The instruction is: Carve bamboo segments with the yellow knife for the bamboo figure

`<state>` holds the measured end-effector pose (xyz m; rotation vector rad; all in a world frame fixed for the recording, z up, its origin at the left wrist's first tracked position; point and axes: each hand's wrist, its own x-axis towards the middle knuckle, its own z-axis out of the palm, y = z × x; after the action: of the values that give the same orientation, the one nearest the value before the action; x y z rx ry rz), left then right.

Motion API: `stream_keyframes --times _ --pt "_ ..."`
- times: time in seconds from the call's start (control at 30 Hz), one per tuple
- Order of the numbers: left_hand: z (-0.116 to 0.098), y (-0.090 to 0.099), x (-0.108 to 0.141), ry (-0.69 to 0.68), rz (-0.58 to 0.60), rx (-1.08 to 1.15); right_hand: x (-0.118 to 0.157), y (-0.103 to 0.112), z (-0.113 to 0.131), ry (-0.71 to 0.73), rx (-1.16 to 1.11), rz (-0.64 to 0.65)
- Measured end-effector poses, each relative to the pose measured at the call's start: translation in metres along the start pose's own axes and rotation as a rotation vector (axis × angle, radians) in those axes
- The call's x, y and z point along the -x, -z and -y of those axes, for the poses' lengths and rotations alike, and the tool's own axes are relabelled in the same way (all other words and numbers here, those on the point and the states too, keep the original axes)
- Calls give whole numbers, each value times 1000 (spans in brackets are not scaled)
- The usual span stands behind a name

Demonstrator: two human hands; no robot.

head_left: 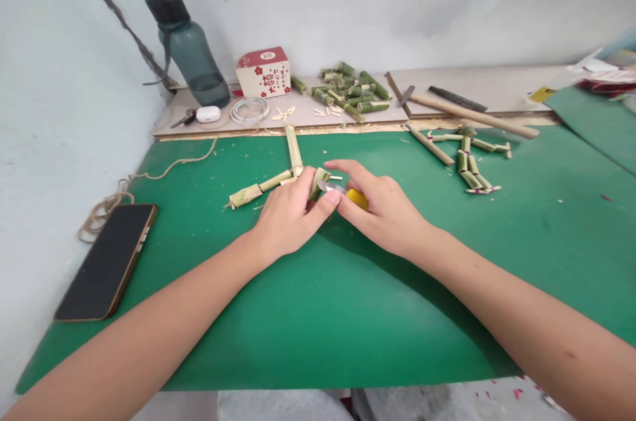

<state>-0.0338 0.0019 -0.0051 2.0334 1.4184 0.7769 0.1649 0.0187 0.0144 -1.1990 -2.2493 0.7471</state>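
Over the middle of the green mat [298, 315] my left hand [288, 215] is closed around a short piece of bamboo [318, 183]. My right hand [380, 212] grips a yellow-handled utility knife [356, 199], its blade lying against the bamboo piece near my left thumb. Just beyond my left hand lie joined bamboo lengths: one tube [293, 149] pointing away from me and an arm-like part [246, 195] stretching left with string at its end. My fingers hide where these parts meet. A thin pale stick [336, 178] pokes out beside the knife.
A jointed bamboo figure [470, 159] lies right of my hands, beside a slim wooden-handled tool [431, 144]. On the back ledge are a bamboo pile [350, 93], a hammer [472, 115], a box [265, 76] and a bottle [193, 56]. A phone [109, 262] and twine [102, 212] lie left.
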Motion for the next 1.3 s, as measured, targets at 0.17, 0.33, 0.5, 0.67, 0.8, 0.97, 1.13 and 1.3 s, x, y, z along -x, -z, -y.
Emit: stream_keyframes --times 0.17,0.33,0.5,0.67,0.8,0.97,1.13,1.3 --pt "1 0 0 -2 2 -27 -1 0 -1 -1 20 4" --pt "4 -1 0 -24 4 -41 -1 2 -1 -3 13 -11" --pt "5 -1 0 -19 -3 -63 -1 4 -2 -6 1 4" --pt "4 0 0 -9 17 -46 -2 5 -3 3 9 -4" --pt "3 1 -1 4 27 -43 -2 6 -2 18 32 -9" --pt "4 -1 -1 12 26 -63 -1 7 -1 20 77 -7" --pt "4 -2 -1 22 16 -113 -1 7 1 10 118 -7" --pt "2 -2 -1 19 7 -144 -1 4 1 -17 178 -4"
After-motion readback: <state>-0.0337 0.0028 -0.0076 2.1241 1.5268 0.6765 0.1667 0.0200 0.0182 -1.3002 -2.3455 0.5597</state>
